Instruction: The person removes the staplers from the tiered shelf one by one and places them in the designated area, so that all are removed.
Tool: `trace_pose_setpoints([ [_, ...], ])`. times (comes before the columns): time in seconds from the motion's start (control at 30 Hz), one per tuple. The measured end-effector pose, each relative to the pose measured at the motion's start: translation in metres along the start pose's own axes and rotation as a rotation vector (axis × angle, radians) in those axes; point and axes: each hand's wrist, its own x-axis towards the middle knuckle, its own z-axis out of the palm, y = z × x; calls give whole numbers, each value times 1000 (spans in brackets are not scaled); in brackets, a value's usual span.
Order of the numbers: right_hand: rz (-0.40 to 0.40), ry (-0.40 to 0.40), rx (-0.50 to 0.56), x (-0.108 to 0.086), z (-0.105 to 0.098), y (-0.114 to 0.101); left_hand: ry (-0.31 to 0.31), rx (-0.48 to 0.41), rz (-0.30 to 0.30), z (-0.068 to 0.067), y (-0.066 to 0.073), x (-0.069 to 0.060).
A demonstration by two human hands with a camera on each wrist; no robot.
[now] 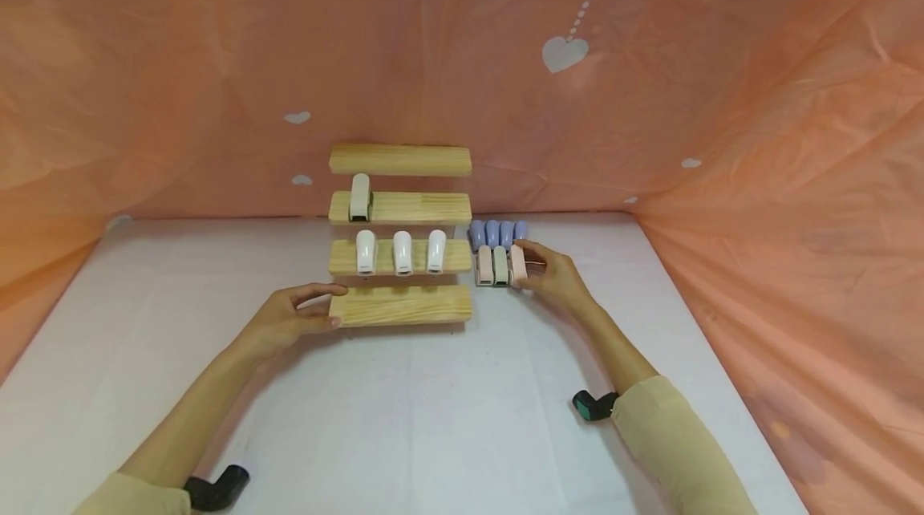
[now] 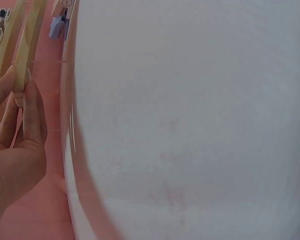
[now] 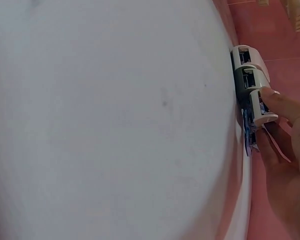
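A tiered wooden display rack (image 1: 426,308) stands toward the back of the table. My left hand (image 1: 277,322) pinches the left end of its lowest board (image 2: 26,50) between thumb and fingers. Three glossy white staplers (image 1: 402,253) sit on the second board up, and one off-white stapler (image 1: 360,196) is on the third, at its left. To the rack's right, my right hand (image 1: 557,278) grips a pale pink mini stapler (image 1: 517,265) at the end of a row. Beside it are a green stapler (image 1: 500,265) and another pink one (image 1: 485,265).
Several purple staplers (image 1: 492,233) line up just behind the pink and green ones. The white-covered table (image 1: 433,419) stretches in front of the rack. Orange cloth with hearts (image 1: 433,42) hangs close behind and along both sides. Each wrist carries a black mount (image 1: 593,406).
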Motion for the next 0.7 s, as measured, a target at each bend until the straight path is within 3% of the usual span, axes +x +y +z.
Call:
trace_pose_setpoints([
  [0.2,7,11,-36,1,3,7,0,-22,6,1,-2,1],
  [0.43,-15,13,3,3,8,9,6,3,7,0,-1,0],
  [0.7,-29,22,28,1,11,8,1,-31,20,1,-2,0],
])
